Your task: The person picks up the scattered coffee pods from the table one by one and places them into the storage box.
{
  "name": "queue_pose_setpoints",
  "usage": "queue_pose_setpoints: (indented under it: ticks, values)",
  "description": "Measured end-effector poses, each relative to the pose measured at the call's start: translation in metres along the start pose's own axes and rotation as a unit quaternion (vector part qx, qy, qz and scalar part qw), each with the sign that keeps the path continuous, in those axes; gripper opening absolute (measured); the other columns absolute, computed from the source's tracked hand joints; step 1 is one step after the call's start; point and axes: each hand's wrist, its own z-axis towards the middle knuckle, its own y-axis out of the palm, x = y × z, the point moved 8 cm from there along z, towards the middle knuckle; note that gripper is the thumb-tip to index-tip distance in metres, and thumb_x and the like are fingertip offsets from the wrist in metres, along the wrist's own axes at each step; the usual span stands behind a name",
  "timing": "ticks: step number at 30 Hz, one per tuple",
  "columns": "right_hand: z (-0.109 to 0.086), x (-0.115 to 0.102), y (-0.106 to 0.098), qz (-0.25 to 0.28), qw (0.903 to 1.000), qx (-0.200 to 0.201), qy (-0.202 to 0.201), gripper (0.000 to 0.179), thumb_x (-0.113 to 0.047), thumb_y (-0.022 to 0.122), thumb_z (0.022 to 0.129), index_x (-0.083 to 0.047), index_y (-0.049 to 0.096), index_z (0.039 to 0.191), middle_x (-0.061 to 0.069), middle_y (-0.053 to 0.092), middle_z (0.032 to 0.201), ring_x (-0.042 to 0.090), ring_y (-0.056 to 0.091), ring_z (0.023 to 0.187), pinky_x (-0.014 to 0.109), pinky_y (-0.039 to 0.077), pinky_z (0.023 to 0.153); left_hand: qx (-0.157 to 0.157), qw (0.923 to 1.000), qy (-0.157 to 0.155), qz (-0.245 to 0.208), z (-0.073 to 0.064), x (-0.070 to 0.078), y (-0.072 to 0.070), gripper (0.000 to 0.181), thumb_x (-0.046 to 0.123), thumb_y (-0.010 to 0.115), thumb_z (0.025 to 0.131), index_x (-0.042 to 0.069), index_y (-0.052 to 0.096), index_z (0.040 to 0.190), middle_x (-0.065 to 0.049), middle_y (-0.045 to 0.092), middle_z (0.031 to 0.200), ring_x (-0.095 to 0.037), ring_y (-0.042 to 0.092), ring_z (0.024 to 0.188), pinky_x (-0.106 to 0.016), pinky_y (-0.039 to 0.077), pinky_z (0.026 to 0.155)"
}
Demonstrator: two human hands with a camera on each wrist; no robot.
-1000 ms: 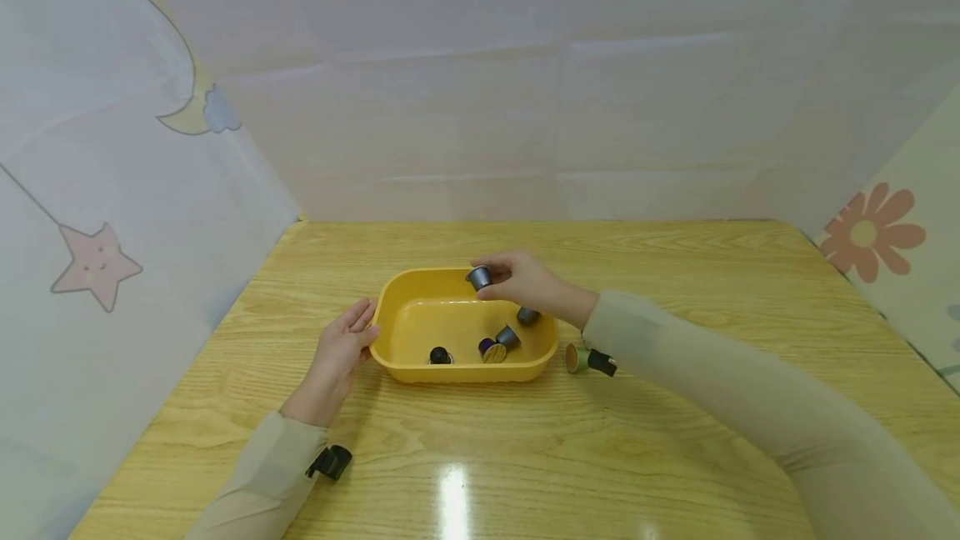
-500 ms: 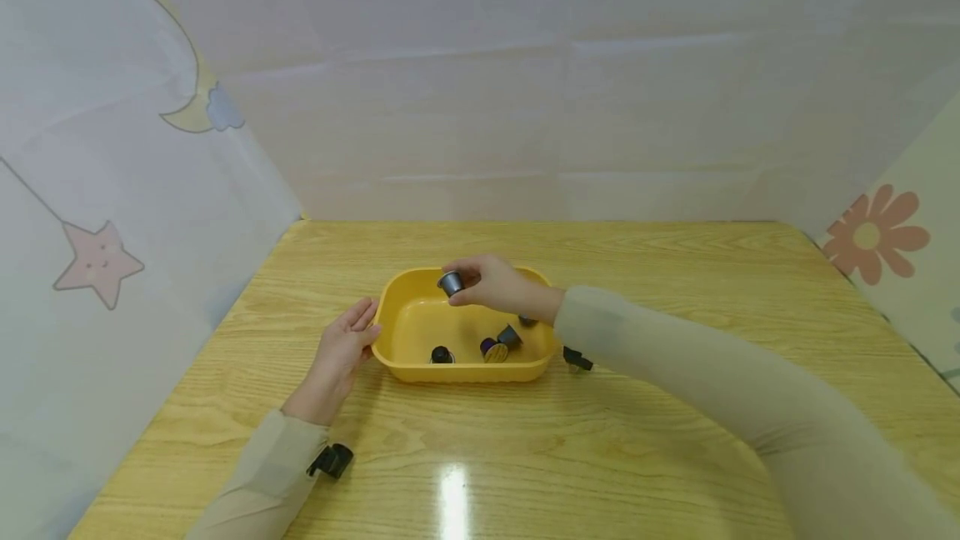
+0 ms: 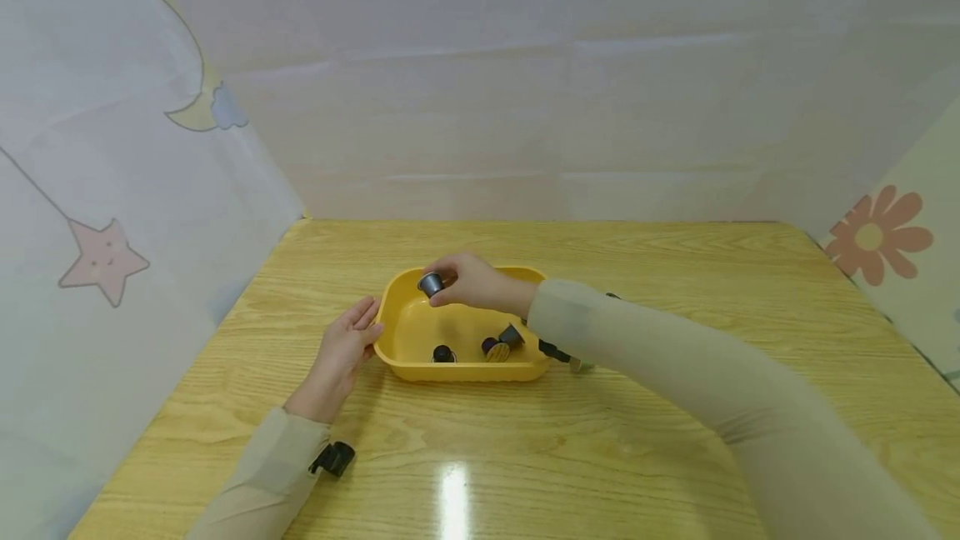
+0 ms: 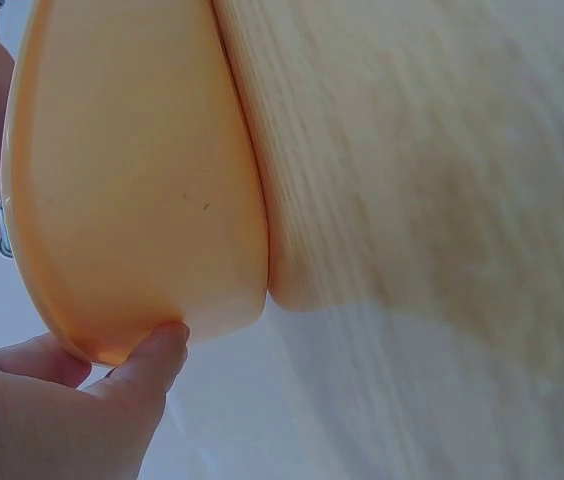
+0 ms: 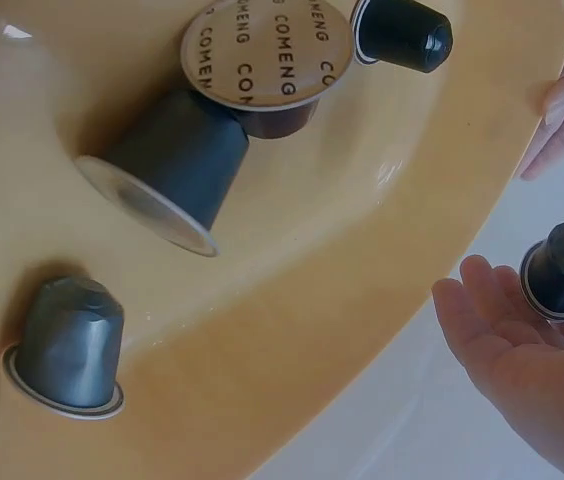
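My left hand [image 3: 347,348] grips the left end of a yellow plastic tub [image 3: 457,373], thumb and fingers pinching its rim in the left wrist view. Over the tub's far left part, my right hand [image 3: 476,283] holds a grey-blue coffee capsule [image 3: 431,284] between thumb and fingers. Inside the tub lie a black capsule [image 3: 443,354], a purple one with a printed tan lid [image 3: 496,349] and a dark grey one [image 3: 511,336] leaning beside it. The right wrist view also shows a grey capsule [image 5: 70,345] standing lid down, hidden behind the right arm in the head view.
The tub stands on a wooden table [image 3: 465,432]. A greenish capsule [image 3: 577,365] with a tan lid lies outside the tub on the right, mostly covered by the right sleeve. Pale printed sheets [image 3: 555,107] rise behind the table and along both sides.
My right hand has carried the grey-blue capsule leftward over the tub, from near the far rim's middle to its far left. The left hand keeps its grip on the tub.
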Motion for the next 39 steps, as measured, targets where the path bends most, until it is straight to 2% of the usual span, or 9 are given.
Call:
queue_pose_setpoints:
  ticks: [11,12,18,19,25,28,31,35,39]
  values:
    - [0.009,0.000,0.005,-0.012,0.9998,-0.014,0.007,0.055,-0.005,0.071,0.094,0.001,0.052,0.144,0.017,0.062,0.136,0.029,0.060,0.123,0.033,0.054,0.098,0.002,1.0000,-0.003,0.002,0.000,0.001,0.001,0.063,-0.003,0.041,0.106,0.000,0.010,0.160,-0.012,0.019,0.166,-0.027,0.022,0.152,-0.044,0.030,0.120]
    - [0.016,0.008,0.006,-0.014,0.9998,-0.016,0.002,0.056,-0.007,0.072,0.093,-0.002,0.052,0.145,0.015,0.062,0.136,0.027,0.061,0.121,0.033,0.055,0.096,0.002,1.0000,-0.003,0.001,0.000,0.001,0.001,0.063,-0.003,0.041,0.106,0.000,0.010,0.160,-0.012,0.019,0.166,-0.027,0.022,0.152,-0.044,0.030,0.120]
    - [0.017,0.007,0.007,-0.015,0.9997,-0.017,0.004,0.057,-0.006,0.073,0.093,-0.002,0.051,0.146,0.015,0.060,0.139,0.027,0.060,0.124,0.034,0.053,0.099,0.000,1.0000,-0.005,0.006,-0.001,0.001,0.002,0.063,-0.002,0.042,0.106,0.000,0.010,0.160,-0.011,0.019,0.166,-0.027,0.023,0.152,-0.044,0.031,0.120]
    - [0.011,-0.001,0.006,-0.016,0.9997,-0.016,0.011,0.056,-0.004,0.071,0.093,0.000,0.051,0.145,0.017,0.058,0.141,0.029,0.058,0.127,0.034,0.052,0.101,0.001,1.0000,-0.005,0.007,-0.001,0.001,0.002,0.063,-0.002,0.042,0.106,0.000,0.010,0.160,-0.011,0.020,0.166,-0.027,0.023,0.152,-0.044,0.031,0.120]
    - [0.010,0.002,0.003,-0.008,0.9995,0.002,0.032,0.056,-0.006,0.069,0.095,-0.003,0.049,0.148,0.016,0.051,0.149,0.030,0.057,0.128,0.037,0.053,0.100,0.001,1.0000,-0.006,0.002,-0.001,0.001,0.002,0.063,-0.003,0.041,0.106,0.000,0.010,0.160,-0.011,0.018,0.166,-0.027,0.022,0.152,-0.043,0.031,0.119]
    - [0.007,0.003,-0.002,0.006,0.9993,0.011,0.036,0.055,-0.004,0.068,0.096,-0.002,0.049,0.147,0.017,0.051,0.149,0.031,0.060,0.125,0.037,0.055,0.098,0.003,1.0000,-0.005,0.005,-0.001,0.001,0.002,0.063,-0.003,0.041,0.106,0.001,0.011,0.160,-0.011,0.019,0.166,-0.026,0.023,0.152,-0.037,0.037,0.117]
    - [0.002,0.004,-0.007,0.023,0.9992,0.012,0.032,0.053,-0.003,0.067,0.096,0.000,0.050,0.146,0.019,0.052,0.148,0.031,0.057,0.129,0.037,0.054,0.099,0.004,1.0000,-0.005,0.007,-0.001,0.001,0.001,0.063,-0.002,0.042,0.106,0.001,0.011,0.160,-0.010,0.020,0.166,-0.025,0.024,0.152,-0.034,0.040,0.113]
    - [-0.005,0.006,-0.016,0.041,0.9988,0.013,0.021,0.050,-0.001,0.066,0.096,0.004,0.051,0.143,0.022,0.054,0.144,0.033,0.053,0.133,0.037,0.053,0.101,0.002,1.0000,-0.003,0.005,-0.001,0.001,0.001,0.063,-0.002,0.041,0.106,0.001,0.010,0.161,-0.011,0.019,0.166,-0.026,0.024,0.152,-0.039,0.035,0.117]
    - [-0.015,0.008,-0.026,0.033,0.9994,0.007,0.012,0.047,-0.001,0.065,0.096,0.006,0.053,0.141,0.024,0.057,0.139,0.034,0.057,0.128,0.042,0.052,0.102,0.003,1.0000,-0.004,0.006,0.000,0.001,0.000,0.063,-0.002,0.041,0.106,0.001,0.010,0.160,-0.011,0.019,0.166,-0.026,0.024,0.152,-0.043,0.031,0.119]
